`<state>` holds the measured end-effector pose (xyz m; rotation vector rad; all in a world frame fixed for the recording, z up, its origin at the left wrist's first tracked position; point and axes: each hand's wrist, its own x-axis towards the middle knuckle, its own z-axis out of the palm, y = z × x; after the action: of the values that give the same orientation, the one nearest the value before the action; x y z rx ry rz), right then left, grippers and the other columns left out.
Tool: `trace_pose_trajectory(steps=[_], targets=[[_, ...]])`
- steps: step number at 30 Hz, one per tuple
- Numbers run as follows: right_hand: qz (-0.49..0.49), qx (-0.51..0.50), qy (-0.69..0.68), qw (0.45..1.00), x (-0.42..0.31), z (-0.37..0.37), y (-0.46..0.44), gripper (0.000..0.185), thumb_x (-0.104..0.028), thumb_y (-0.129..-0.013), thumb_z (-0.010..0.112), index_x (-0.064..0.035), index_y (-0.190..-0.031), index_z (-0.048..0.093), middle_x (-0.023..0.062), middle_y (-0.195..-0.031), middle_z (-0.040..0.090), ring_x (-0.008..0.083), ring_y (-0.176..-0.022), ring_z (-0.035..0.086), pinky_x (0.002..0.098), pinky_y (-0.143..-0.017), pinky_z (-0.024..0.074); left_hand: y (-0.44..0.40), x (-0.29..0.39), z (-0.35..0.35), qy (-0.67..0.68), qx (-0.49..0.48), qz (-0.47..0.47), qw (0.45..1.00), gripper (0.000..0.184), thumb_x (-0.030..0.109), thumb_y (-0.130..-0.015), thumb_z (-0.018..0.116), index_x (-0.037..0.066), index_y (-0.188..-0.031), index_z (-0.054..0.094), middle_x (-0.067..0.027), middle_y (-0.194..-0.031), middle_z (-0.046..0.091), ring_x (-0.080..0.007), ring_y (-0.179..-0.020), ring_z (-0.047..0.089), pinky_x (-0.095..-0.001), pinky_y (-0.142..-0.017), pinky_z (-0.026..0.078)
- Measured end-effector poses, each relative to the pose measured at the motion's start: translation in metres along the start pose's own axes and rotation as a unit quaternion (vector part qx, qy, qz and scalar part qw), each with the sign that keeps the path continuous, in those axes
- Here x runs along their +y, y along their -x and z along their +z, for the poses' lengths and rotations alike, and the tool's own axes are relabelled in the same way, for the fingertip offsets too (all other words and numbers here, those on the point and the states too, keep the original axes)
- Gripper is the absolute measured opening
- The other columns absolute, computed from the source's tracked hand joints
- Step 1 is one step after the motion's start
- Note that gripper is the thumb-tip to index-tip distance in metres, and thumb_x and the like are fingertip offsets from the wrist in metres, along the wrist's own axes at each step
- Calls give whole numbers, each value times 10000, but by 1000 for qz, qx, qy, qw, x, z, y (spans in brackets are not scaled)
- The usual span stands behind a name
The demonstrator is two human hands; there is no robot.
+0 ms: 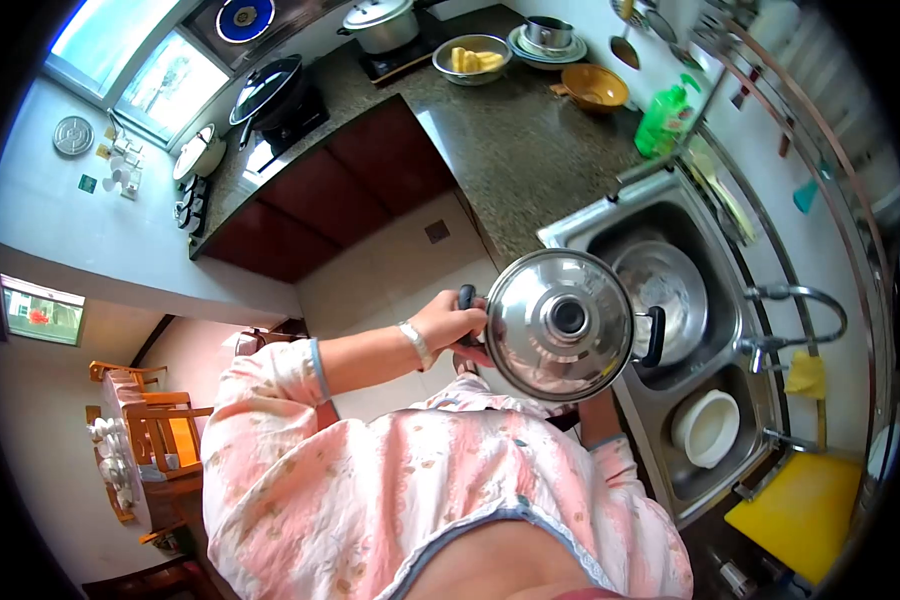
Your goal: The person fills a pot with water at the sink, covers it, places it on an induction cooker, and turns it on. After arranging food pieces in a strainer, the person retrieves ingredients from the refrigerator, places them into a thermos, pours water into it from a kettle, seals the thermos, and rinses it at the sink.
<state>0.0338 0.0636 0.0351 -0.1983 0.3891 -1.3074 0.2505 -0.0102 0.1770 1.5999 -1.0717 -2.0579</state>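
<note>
A shiny steel pot (530, 345) with its lid on and a black knob in the middle is held up in front of my body, beside the sink. My left hand (452, 325) is closed around the black handle on its left side. The other black handle (655, 337) sticks out on the right, over the sink edge. My right forearm (600, 418) reaches up under the pot, which hides the right hand and its fingers. In the upper bowl of the double sink (625, 215) rests a metal basin (692, 275).
A white bowl (685, 430) sits in the lower sink bowl, beneath the faucet (820, 300). Beyond are a green soap bottle (665, 120), a brown bowl (595, 88) and a bowl of yellow food (475, 60). A yellow board (800, 510) lies right of the sink.
</note>
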Motion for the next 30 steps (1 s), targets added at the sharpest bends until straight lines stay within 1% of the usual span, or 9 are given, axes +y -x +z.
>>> trace_pose_trajectory(steps=[3,4,5,15,21,22,24,26,30], targets=[[60,-31,-4,998,48,25,-57,550,-418,-959,390,-20,-1337,429,123,-1345,481,239,-1242,467,391,-1056,354,8,14,-57,42,20,-25,999,83,14,-796,517,-18,-719,522,-60,-768,526,-181,-640,574,-386,-659,641],[77,-42,-3,996,63,34,-76,551,-417,-954,404,-21,-1336,430,122,-1339,486,240,-1239,469,394,-1054,357,3,13,-79,58,13,-16,998,108,18,-783,527,-49,-864,555,-89,-833,570,-203,-717,616,-407,-676,634],[93,-52,-4,994,76,44,-95,552,-416,-949,418,-22,-1336,431,121,-1334,491,241,-1237,472,396,-1052,359,2,13,-101,70,6,-8,997,264,22,-771,536,-80,-1008,588,-119,-899,615,-225,-794,658,-428,-694,626],[235,-119,65,963,150,101,-199,578,-402,-900,556,-30,-1327,440,112,-1278,541,251,-1213,500,421,-1036,383,-10,33,-241,110,95,2,989,232,5,-733,522,-39,-949,592,-70,-842,575,-171,-745,590,-392,-631,629],[323,-103,325,883,123,90,-239,609,-394,-871,638,-34,-1322,445,107,-1245,571,257,-1199,517,436,-1026,397,-45,59,-278,114,121,27,986,284,10,-740,500,-38,-1005,589,-68,-874,579,-164,-750,575,-380,-646,626],[305,-13,312,900,112,81,-248,615,-393,-866,652,-35,-1321,446,106,-1240,576,258,-1196,520,438,-1024,400,-55,64,-282,111,121,25,986,284,10,-740,500,-38,-1005,589,-68,-874,579,-164,-750,575,-380,-646,626],[220,152,244,932,85,61,-271,624,-544,-936,453,-46,-1312,453,112,-1255,563,256,-1198,512,451,-999,417,-85,75,-293,99,126,27,987,285,19,-746,503,-32,-1012,594,-69,-889,581,-168,-764,578,-381,-647,625],[68,158,312,934,58,55,-304,679,-599,-959,286,-49,-1321,451,112,-1266,554,242,-1214,493,448,-994,418,-115,94,-300,97,106,25,989,279,28,-752,510,-29,-1011,599,-76,-911,592,-178,-784,595,-383,-663,622],[-71,139,334,929,13,94,-356,515,-421,-1007,341,-22,-1293,497,106,-1192,596,203,-1103,561,376,-945,447,-178,133,-305,104,101,32,989,220,28,-787,501,-9,-973,613,-55,-893,616,-152,-743,611,-367,-665,619]])
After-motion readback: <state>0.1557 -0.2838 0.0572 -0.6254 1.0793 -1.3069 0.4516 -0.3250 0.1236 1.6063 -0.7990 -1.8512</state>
